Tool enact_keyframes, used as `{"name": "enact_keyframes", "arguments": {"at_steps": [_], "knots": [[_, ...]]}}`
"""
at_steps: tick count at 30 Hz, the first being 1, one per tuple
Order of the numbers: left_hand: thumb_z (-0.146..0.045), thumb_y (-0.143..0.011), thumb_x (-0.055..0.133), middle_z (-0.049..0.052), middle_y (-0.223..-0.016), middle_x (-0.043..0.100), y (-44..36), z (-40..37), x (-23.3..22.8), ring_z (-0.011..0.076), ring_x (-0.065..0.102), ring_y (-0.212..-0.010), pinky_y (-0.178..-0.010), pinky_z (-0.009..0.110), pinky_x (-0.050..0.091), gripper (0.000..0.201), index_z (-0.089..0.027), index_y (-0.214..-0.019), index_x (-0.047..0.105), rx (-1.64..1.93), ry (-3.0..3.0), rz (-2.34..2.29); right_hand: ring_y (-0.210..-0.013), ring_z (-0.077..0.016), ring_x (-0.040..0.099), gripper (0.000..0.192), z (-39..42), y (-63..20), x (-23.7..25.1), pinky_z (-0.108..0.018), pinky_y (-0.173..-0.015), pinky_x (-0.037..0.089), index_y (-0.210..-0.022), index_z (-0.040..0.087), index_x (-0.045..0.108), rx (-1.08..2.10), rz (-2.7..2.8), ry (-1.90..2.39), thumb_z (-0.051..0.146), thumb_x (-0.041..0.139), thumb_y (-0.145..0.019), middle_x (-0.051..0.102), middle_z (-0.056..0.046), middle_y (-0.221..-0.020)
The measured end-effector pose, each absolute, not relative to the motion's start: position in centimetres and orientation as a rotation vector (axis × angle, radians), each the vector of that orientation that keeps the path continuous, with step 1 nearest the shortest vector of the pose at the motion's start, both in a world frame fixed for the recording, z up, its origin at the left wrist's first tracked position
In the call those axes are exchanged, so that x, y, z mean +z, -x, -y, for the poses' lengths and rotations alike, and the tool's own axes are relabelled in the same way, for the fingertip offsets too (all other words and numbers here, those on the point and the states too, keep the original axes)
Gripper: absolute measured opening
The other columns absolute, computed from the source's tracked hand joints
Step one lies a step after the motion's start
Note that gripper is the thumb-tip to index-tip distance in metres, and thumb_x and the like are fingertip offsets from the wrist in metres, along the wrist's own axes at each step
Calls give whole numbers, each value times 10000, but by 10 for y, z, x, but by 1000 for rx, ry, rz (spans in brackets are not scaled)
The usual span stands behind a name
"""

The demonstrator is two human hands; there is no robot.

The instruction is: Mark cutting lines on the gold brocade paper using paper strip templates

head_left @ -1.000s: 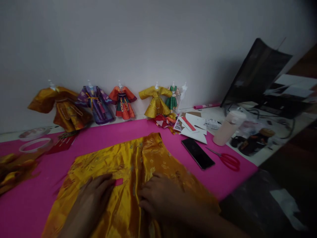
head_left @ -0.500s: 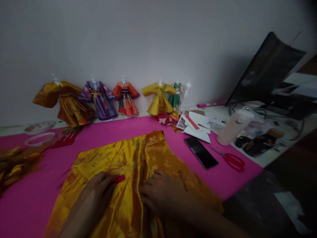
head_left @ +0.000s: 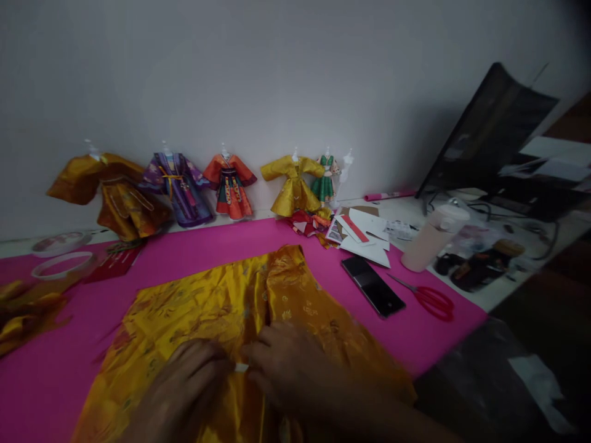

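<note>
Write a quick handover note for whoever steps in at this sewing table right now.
Left hand and right hand both press on the yellow cloth, fingertips meeting at its middle fold around a small pale piece, too blurred to identify. Cloth lies flat on the pink mat. Phone and red scissors lie to the right, untouched. Done: cloth spread out. Left: cannot tell.

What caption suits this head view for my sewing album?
Both hands, left hand and right hand, meet on yellow brocade fabric spread over a pink mat, miniature robes lining the wall.
</note>
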State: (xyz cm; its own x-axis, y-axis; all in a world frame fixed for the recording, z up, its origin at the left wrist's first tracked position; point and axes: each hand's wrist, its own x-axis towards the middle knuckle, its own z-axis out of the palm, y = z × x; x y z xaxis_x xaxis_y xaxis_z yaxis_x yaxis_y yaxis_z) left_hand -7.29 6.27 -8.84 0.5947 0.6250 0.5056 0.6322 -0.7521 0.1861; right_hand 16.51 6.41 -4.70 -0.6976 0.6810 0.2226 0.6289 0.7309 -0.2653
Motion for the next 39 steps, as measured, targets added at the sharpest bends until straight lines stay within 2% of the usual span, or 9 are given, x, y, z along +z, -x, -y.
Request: {"name": "enact_keyframes", "arguments": {"at_steps": [4,11,22,26,31,39], "knots": [[-191,-921,532,-24,-908,696,73,-61,-86,150,651,-831,-751,252,534,174,-295,-1005,644,-852,2840,1089,-768,-173,564,130,-64,-160,-50,-313,-677,383,-875,177,627,226,2680,973,233,551,-965,683,-28,-874],[-194,-928,532,-11,-907,704,69,-58,-82,147,667,-823,-737,243,546,157,-278,-987,651,-843,2875,1092,-707,-171,549,120,-63,-157,-58,-324,-652,385,-834,169,641,189,2683,965,212,574,-925,678,-27,-818],[-429,-953,535,-16,-850,724,70,-64,-83,166,683,-755,-694,269,560,173,-296,-975,643,-1038,2598,1173,-686,-145,538,87,-60,-165,-52,-278,-642,367,-746,174,607,267,2367,1111,147,579,-824,651,-24,-745],[-384,-936,552,2,-943,726,72,-63,-86,193,685,-835,-722,293,563,175,-316,-1066,647,-983,2630,1158,-694,-137,547,100,-59,-169,-55,-270,-641,368,-751,180,600,316,2274,1136,143,561,-836,642,-19,-760],[-298,-920,570,2,-939,713,76,-60,-90,201,659,-827,-728,305,543,319,-372,-1224,633,-836,2729,1158,-667,-132,555,116,-56,-167,-58,-268,-629,371,-734,180,605,371,2245,1169,161,565,-841,658,-18,-741],[-298,-928,581,11,-953,684,81,-61,-99,200,637,-851,-744,302,510,370,-330,-1296,594,-749,2685,1143,-750,-139,599,125,-53,-185,-64,-261,-686,412,-854,191,678,483,2191,1198,159,569,-905,692,-14,-829]]}}
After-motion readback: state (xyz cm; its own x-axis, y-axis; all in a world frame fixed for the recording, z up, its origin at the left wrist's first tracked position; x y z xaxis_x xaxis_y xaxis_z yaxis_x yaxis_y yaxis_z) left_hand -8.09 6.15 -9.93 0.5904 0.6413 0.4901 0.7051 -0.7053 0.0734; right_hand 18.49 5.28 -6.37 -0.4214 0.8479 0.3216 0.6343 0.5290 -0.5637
